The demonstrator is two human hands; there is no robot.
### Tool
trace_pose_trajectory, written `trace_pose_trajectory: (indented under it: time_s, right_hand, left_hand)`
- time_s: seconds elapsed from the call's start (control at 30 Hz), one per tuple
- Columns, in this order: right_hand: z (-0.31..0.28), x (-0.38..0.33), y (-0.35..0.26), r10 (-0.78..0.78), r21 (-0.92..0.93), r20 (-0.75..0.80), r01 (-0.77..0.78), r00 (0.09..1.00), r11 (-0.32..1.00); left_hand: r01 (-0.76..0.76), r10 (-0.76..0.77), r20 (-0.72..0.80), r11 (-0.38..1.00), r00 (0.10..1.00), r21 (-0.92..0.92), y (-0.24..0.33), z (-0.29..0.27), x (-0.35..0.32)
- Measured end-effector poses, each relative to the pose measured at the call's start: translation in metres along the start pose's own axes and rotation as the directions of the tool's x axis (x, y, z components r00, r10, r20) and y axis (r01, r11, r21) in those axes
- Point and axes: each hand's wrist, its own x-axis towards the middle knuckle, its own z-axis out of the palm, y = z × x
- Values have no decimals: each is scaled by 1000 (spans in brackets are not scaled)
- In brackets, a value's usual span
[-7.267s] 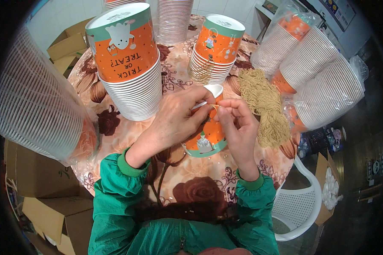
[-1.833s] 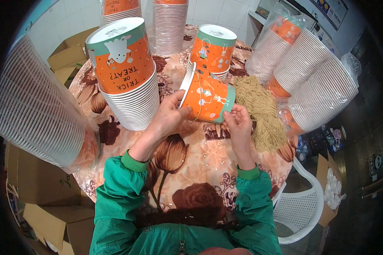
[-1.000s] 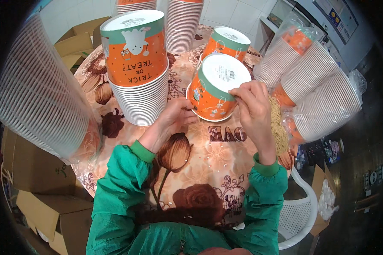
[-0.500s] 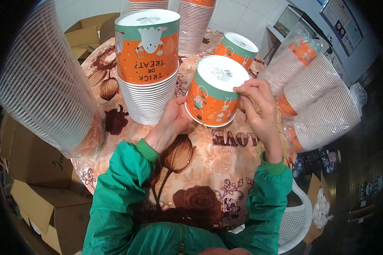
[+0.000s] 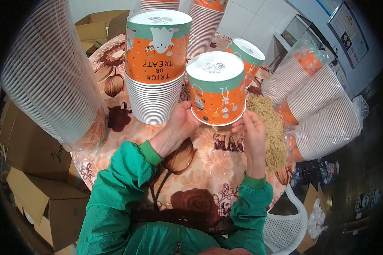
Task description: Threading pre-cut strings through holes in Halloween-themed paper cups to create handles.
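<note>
An orange paper bucket (image 5: 217,100) with a green band and white base is upside down over the near middle of the table. My left hand (image 5: 183,121) has its fingers closed on the bucket's left lower rim. On the right side of the same rim, my right hand (image 5: 252,127) pinches the edge. A short tan strand shows under the front of the rim. Just left stands a nested stack of inverted paper buckets (image 5: 155,100), its top one orange and green. Tan cords (image 5: 269,131) lie bunched beside my right hand.
Another inverted bucket (image 5: 249,57) stands behind the held one. Plastic-wrapped bucket stacks (image 5: 319,110) lean at the right, and a tall wrapped stack (image 5: 51,76) rises at the left. Open cardboard boxes (image 5: 51,204) sit left of the flowered tablecloth (image 5: 195,165); a white chair (image 5: 291,225) is at lower right.
My right hand has moved from the bucket's base edge down to its rim. The bucket has tipped more upright, and more of the tan cords shows.
</note>
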Motion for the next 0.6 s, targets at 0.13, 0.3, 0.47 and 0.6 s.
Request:
trace_pose_trajectory:
  time_s: [0.13,0.3,0.47,0.6]
  right_hand:
    - [-3,2,7,44,164,48,-52,998,985]
    - [-15,7,15,65,296,47,-76,997,952]
    - [-17,10,23,114,292,-19,-104,993,951]
    - [-21,8,21,14,201,-104,8,994,979]
  left_hand:
    - [54,-56,72,998,996,23,1,-1,1]
    - [99,-116,107,984,987,150,-3,-4,-1]
    - [64,-54,-38,938,998,341,5,-11,0]
    - [-63,112,-33,749,993,659,-7,-4,-6]
